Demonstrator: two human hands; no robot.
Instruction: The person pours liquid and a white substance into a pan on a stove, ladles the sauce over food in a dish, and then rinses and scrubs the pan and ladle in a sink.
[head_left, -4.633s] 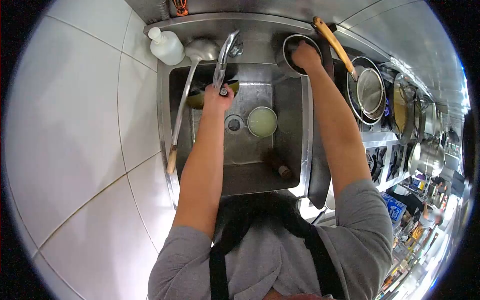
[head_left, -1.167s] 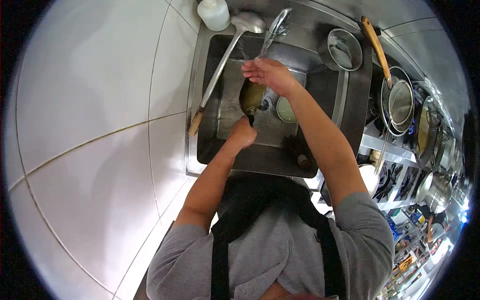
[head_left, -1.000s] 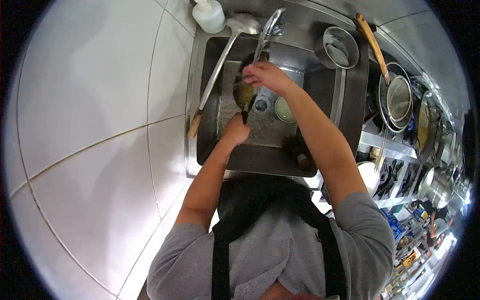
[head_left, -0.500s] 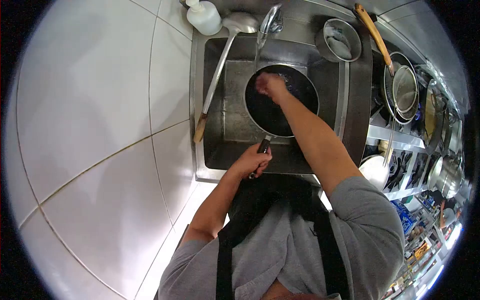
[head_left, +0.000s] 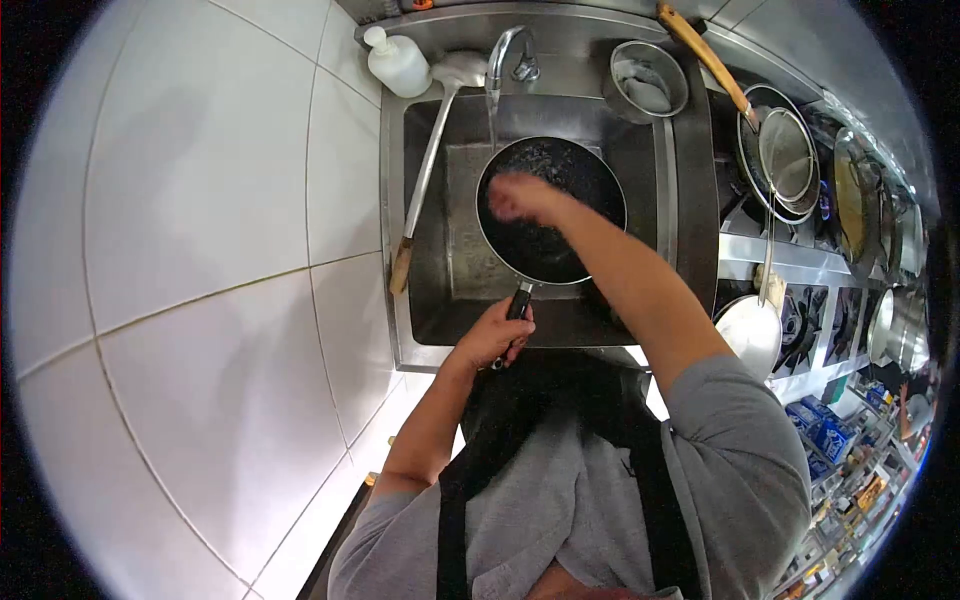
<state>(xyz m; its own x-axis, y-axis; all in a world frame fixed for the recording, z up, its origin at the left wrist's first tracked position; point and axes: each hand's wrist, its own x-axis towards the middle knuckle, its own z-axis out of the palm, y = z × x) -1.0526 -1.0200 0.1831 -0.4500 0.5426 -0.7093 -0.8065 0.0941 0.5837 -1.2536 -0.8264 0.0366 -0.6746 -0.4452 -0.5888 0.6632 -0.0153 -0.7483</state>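
Observation:
A black frying pan (head_left: 590,200) is held inside the metal sink (head_left: 462,215), tilted so that its dark inner face shows, wet and with some bubbles. My left hand (head_left: 494,335) is wrapped round the pan's black handle (head_left: 519,303) at the sink's front edge. Over the left part of the pan's inner face is my right hand (head_left: 520,198), smeared by motion. Whether its fingers hold anything is hidden. Water runs from the faucet (head_left: 497,65) just beyond the pan's far rim.
A long ladle (head_left: 428,165) with a wooden handle end lies along the sink's left edge, near a white pump bottle (head_left: 398,66). A metal pot (head_left: 646,82) stands at the back right corner. Strainers (head_left: 786,155) and a stove (head_left: 795,318) are on the right; a tiled wall (head_left: 200,220) is left.
The camera view has shifted slightly. My right hand has moved down and left across the pan's inner face. My left hand keeps its grip on the handle.

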